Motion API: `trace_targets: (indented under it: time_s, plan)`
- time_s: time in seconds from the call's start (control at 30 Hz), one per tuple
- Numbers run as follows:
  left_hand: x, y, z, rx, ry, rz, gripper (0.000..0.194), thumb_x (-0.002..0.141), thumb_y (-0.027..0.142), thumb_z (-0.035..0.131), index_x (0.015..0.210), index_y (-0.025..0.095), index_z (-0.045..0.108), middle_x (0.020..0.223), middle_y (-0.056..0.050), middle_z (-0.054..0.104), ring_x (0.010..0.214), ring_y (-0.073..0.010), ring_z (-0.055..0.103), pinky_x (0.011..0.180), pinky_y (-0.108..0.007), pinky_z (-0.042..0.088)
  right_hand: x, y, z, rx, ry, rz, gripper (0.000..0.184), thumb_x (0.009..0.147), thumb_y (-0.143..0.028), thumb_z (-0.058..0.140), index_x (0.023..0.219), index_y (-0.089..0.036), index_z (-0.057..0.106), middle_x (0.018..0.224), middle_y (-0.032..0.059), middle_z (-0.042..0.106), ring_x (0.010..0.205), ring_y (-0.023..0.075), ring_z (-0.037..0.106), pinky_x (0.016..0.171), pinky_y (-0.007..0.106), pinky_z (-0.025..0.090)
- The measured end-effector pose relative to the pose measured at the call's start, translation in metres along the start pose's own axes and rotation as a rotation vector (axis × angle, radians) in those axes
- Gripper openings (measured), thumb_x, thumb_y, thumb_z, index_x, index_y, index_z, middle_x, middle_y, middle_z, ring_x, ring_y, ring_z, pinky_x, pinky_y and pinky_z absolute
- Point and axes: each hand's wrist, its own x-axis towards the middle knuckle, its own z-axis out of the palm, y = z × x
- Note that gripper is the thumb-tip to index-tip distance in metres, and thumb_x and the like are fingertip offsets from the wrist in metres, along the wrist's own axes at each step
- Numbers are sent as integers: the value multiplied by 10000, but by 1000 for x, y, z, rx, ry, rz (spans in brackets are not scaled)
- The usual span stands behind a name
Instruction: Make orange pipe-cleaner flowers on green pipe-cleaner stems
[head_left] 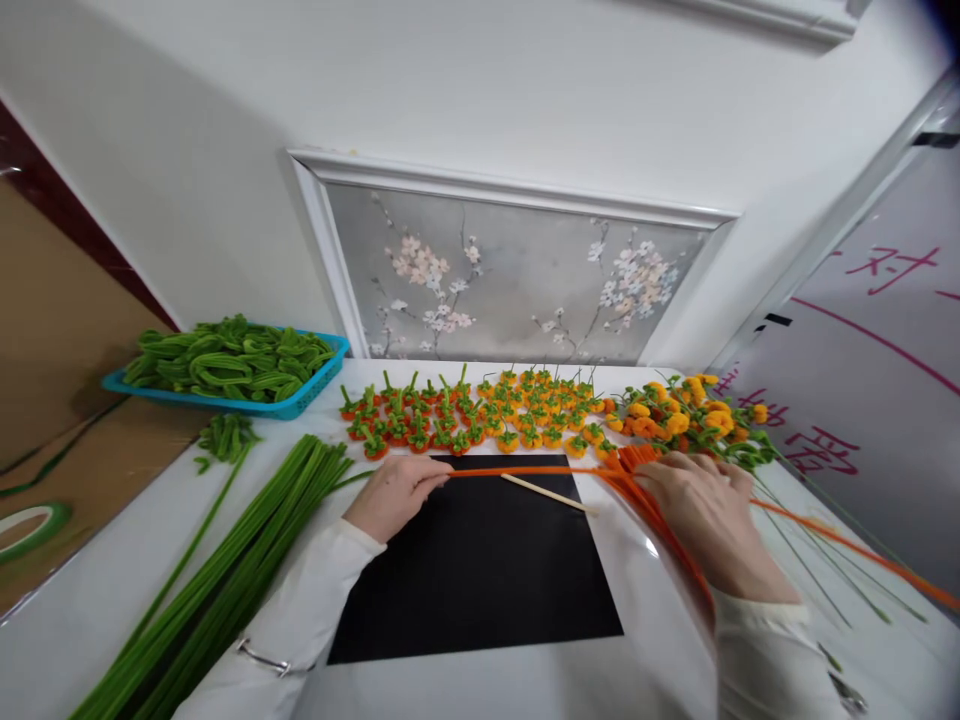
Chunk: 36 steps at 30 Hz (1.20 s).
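Note:
A long orange pipe cleaner point(525, 470) is stretched level above the far part of a black mat point(480, 580). My left hand point(397, 498) pinches its left end between thumb and fingers. Farther right, my right hand point(709, 515) is closed around the same strand, which runs out past the hand toward the right edge. Under and beside that hand lies a bundle of orange pipe cleaners point(624, 482), partly covered by it. Between the hands, a thin pale wooden stick point(547, 491) rests slanted across the mat's edge.
Green pipe cleaners point(247, 560) lie left of the mat. A blue basket point(300, 402) of bent green pieces stands behind them. Rows of small orange fuzzy persimmon-like pieces point(442, 425) line the back, with yellow-orange ones point(716, 420) piled right. Green tape point(34, 530) sits far left.

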Motion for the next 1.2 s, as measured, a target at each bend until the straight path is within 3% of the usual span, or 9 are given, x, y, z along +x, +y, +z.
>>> trace_targets:
  time_s: [0.13,0.23,0.37,0.47,0.6,0.73,0.83,1.03,1.2]
  plan:
    - [-1,12,9,-5,-87,56,225,855,189,517,925,214,730,869,-40,734,796,-181,677,728,-253,483,4,-29,14,129,74,-18,218,916,-360,493,992,-285,683,1049,64,657,1031,251,534,890,429,273]
    - [-1,22,12,-11,-98,98,234,866,182,502,928,222,724,848,-34,722,781,-170,668,712,-239,467,5,-78,10,307,55,-223,246,920,-298,507,1141,-277,613,1171,61,623,1095,227,521,935,402,287]
    - [-3,36,16,-36,-101,167,235,870,161,492,897,222,718,800,-23,711,734,-152,657,665,-220,446,3,-124,14,420,-2,-433,249,920,-251,521,1160,-239,584,1097,61,652,1063,198,538,930,365,312]
    - [-5,45,17,-37,-119,157,227,872,164,492,868,216,713,787,-17,702,732,-151,653,664,-220,436,0,-124,24,379,-28,-452,204,932,-176,483,1062,-238,629,910,39,679,883,178,574,846,336,339]
    - [-6,50,18,-49,-132,87,245,880,171,477,802,207,707,727,-4,699,695,-154,647,659,-230,425,2,-107,27,268,-66,-370,244,928,-126,461,1055,-241,635,872,37,667,798,182,565,692,307,336]
    - [-6,48,22,-149,-71,20,255,869,187,471,807,205,718,696,-6,702,650,-152,638,634,-228,427,6,-101,25,186,-55,-242,202,949,-222,455,1056,-232,627,932,55,656,855,194,593,684,310,329]
    - [-6,46,26,-264,-62,-121,271,866,236,458,894,193,725,706,-12,710,555,-137,611,591,-228,439,9,-105,29,146,-114,-179,150,929,-277,502,997,-222,624,946,58,645,833,195,618,668,308,332]
    - [-11,43,29,-424,-68,-280,253,808,278,507,849,194,742,654,0,692,484,-129,575,557,-238,448,11,-113,39,133,-180,-122,161,901,-115,484,863,-193,619,822,57,651,748,204,641,651,316,325]
    - [-15,41,38,-571,-9,-403,282,799,297,512,912,147,724,726,-51,702,571,-151,617,548,-257,493,10,-119,27,157,-152,-108,204,903,-86,444,898,-199,614,829,49,653,744,198,639,645,306,328]
